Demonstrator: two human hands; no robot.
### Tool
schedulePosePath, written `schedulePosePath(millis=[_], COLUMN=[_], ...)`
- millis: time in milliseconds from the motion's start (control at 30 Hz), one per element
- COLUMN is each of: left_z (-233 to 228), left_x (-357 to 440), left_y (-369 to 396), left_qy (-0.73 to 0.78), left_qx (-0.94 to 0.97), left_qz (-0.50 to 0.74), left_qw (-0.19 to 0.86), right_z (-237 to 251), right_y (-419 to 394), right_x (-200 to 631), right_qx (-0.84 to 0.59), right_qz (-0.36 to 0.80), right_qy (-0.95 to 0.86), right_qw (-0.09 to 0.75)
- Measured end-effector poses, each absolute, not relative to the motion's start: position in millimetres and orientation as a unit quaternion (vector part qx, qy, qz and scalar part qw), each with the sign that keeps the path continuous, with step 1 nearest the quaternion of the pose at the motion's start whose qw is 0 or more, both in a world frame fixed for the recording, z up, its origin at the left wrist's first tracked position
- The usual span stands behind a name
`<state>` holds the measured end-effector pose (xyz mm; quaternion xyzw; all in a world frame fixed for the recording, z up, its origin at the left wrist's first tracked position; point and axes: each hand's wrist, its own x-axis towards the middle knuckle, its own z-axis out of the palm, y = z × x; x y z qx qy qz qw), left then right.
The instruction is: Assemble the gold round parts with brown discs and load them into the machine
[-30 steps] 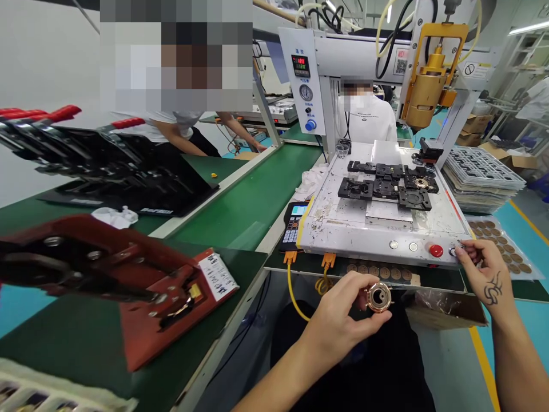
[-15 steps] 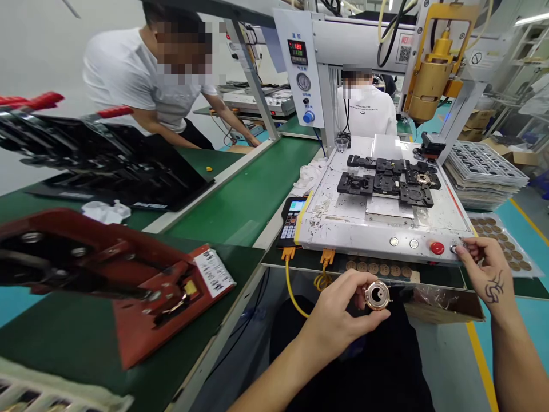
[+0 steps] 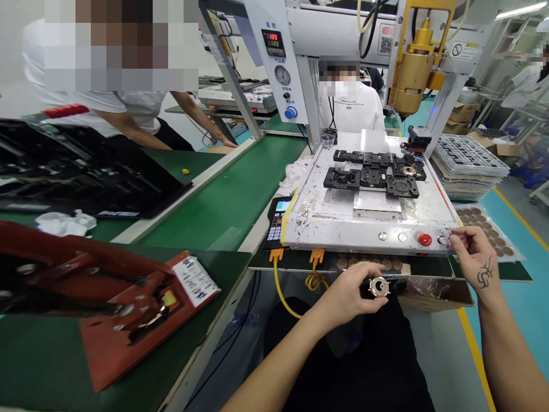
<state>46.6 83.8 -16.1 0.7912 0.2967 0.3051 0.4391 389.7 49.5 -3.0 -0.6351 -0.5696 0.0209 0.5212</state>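
The left hand (image 3: pixel 349 292) closes its grip on a small round metal part (image 3: pixel 380 286), thumb and fingertips pinched at the part's left edge so that its face shows toward the camera. The part is a copper-toned ring with a dark centre hole and small lugs around its rim; it hangs in the air just below the near edge of the white machine surface (image 3: pixel 334 226), above the person's dark lap. The right hand (image 3: pixel 474 257) reaches to the near right corner of that surface, its thumb and forefinger drawn together on a small silver knob (image 3: pixel 442 240) just right of the red button (image 3: pixel 424 239); whether the fingers truly clamp the knob or only touch it is hard to tell. Farther back on the white surface sits a cluster of black fixtures (image 3: pixel 373 177), and a brass-coloured dispensing head (image 3: pixel 410 71) hangs above its far right. A tray of round brown discs (image 3: pixel 484 226) lies to the right of the machine. To the left runs a green conveyor belt (image 3: pixel 223 200), and a red hand press (image 3: pixel 115 297) lies near left.
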Motion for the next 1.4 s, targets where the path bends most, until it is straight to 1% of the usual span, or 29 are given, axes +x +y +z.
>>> schedulePosePath(millis=[67, 167, 233, 367, 433, 533, 667, 767, 867, 1000, 1100, 1233, 1400], left_z=[-33.1, -53.8, -61.5, -62.9, -60.6, -57.9, -53.1, -47.0, -42.1, -42.0, -46.2, -53.6, -64.5], left_x=[66.9, 86.9, 88.0, 75.3, 73.7, 80.5, 76.6, 45.2, 1.6, -38.4, -47.6, -45.5, -29.8], left_y=[96.8, 108.8, 109.2, 101.3, 99.8, 102.6, 101.8, 91.9, 81.0, 75.5, 74.9, 74.2, 83.8], left_qy=[0.274, 0.251, 0.233, 0.225, 0.226, 0.217, 0.206, 0.235, 0.306, 0.387, 0.405, 0.389, 0.332], left_qx=[0.810, 0.849, 0.870, 0.875, 0.873, 0.874, 0.873, 0.850, 0.810, 0.763, 0.733, 0.734, 0.801], left_qz=[0.273, 0.224, 0.207, 0.190, 0.187, 0.196, 0.233, 0.265, 0.284, 0.300, 0.321, 0.332, 0.298], left_qw=[0.441, 0.407, 0.383, 0.384, 0.390, 0.388, 0.375, 0.391, 0.412, 0.422, 0.441, 0.447, 0.400], right_z=[-0.2, -3.3, -13.1, -42.5, -53.2, -56.9, -48.3, -45.8, -49.8, -58.8, -66.4, -75.5, -76.5], right_y=[42.9, 24.6, 10.1, -6.3, -3.7, 8.6, 20.7, 18.8, 14.0, 19.4, 34.4, 53.5, 61.6], right_x=[387.3, 370.6, 352.1, 314.3, 300.4, 285.8, 273.8, 269.2, 259.0, 224.7, 198.7, 191.7, 202.7], right_qx=[-0.631, -0.628, -0.625, -0.597, -0.580, -0.561, -0.545, -0.557, -0.553, -0.486, -0.437, -0.449, -0.460], right_qz=[0.031, -0.010, -0.004, 0.129, 0.156, 0.160, 0.153, 0.135, 0.144, 0.198, 0.217, 0.194, 0.178], right_qy=[-0.555, -0.540, -0.568, -0.657, -0.672, -0.677, -0.675, -0.662, -0.664, -0.720, -0.767, -0.783, -0.788], right_qw=[0.541, 0.561, 0.535, 0.441, 0.433, 0.448, 0.473, 0.484, 0.483, 0.455, 0.415, 0.384, 0.369])
